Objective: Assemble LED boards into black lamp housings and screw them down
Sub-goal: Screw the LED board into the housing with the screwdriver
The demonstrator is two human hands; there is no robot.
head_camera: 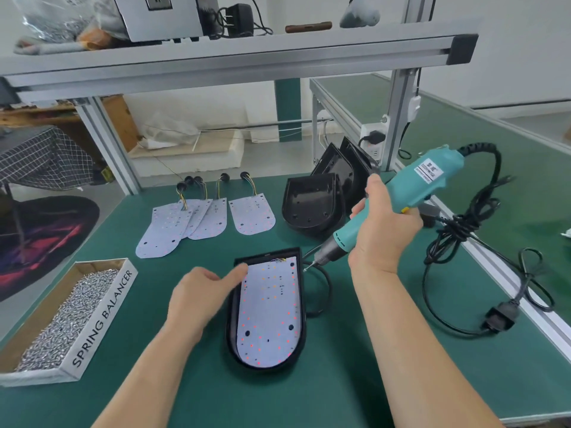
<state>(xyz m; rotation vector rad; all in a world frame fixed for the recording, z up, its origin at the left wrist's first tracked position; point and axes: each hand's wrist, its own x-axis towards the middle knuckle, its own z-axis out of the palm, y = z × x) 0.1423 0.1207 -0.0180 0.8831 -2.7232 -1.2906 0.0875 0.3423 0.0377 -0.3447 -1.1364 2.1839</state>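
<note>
A black lamp housing (pixel 231 329) lies on the green mat in front of me with a white LED board (pixel 272 313) seated inside it. My left hand (pixel 200 299) rests against the housing's left wall, its thumb touching the board's upper left corner. My right hand (pixel 381 228) grips a teal electric screwdriver (pixel 411 186). The tool slants down to the left, its bit tip just beyond the housing's upper right corner. Several loose LED boards (pixel 197 223) with wires lie farther back. Empty black housings (pixel 315 205) are stacked at the back right.
A cardboard box of screws (pixel 71 316) marked SPRING BALANCER sits at the left. The screwdriver's black cable (pixel 457 230) coils over the mat's right side to a plug (pixel 500 318). An aluminium shelf frame (pixel 234 57) spans overhead, with a post at the back right.
</note>
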